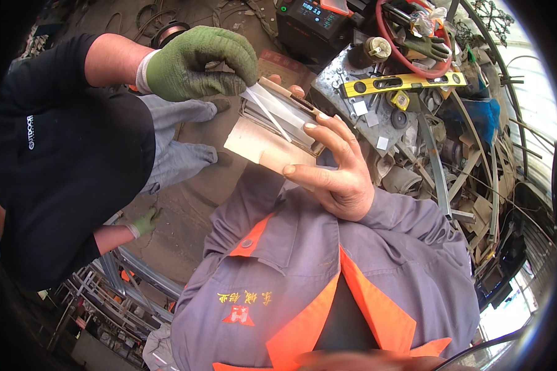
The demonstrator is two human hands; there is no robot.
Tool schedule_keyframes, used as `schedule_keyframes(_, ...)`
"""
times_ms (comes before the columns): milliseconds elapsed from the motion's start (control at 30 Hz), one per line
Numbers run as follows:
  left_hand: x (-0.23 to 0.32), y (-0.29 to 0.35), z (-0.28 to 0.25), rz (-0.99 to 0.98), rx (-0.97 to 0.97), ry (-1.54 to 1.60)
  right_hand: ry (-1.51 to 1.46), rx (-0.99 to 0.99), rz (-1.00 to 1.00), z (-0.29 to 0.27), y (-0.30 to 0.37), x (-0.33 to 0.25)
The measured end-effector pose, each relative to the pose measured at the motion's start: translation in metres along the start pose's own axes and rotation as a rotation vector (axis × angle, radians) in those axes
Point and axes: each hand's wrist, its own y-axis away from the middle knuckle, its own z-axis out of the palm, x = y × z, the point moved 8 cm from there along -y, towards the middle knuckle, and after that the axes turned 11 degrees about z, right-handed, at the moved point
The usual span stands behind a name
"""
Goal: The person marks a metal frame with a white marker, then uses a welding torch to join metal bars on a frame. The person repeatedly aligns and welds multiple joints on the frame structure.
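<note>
Head view: one bare hand [331,167] is coming up from the wearer's grey-and-orange jacket [328,272], fingers curled round a small box [284,120]. Cannot tell for sure whether it is the right or the left; it is reading as the right, thumb along the lower edge and fingertips over the far edge. The other hand is not showing.

The box is lying flat and open in that hand, at frame centre, held above the floor [185,210]. It is tan cardboard with a pale flap [260,147] hanging open toward the lower left. Inside are thin whitish-grey strips packed side by side, with one strip [269,114] sticking out at a slant.

A co-worker in a black top is crouching at left. Their green glove [195,62] is pinching the top end of the slanted strip, touching the box's far corner. Their second gloved hand [143,224] is hanging low, well apart from the box.

Right of the box, clutter is lying about: a yellow level [408,81], metal scraps and a red hose [408,55]. A dark machine with a display [309,18] is sitting at top centre.
</note>
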Motion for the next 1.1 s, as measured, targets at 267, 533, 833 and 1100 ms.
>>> schedule_keyframes(267,-0.010,-0.005,0.005,0.035,-0.043,-0.068,0.005,-0.018,-0.015,-0.006,-0.001,-0.001)
schedule_keyframes(533,-0.013,-0.003,-0.002,0.062,0.051,-0.231,-0.004,-0.025,-0.018,-0.019,-0.006,-0.003)
schedule_keyframes(833,-0.018,0.002,-0.008,0.119,0.039,-0.548,-0.023,0.033,-0.001,-0.033,-0.017,0.003)
schedule_keyframes(1100,-0.044,0.015,-0.019,-0.101,0.186,-0.883,-0.119,-0.160,0.143,-0.036,-0.057,0.026)
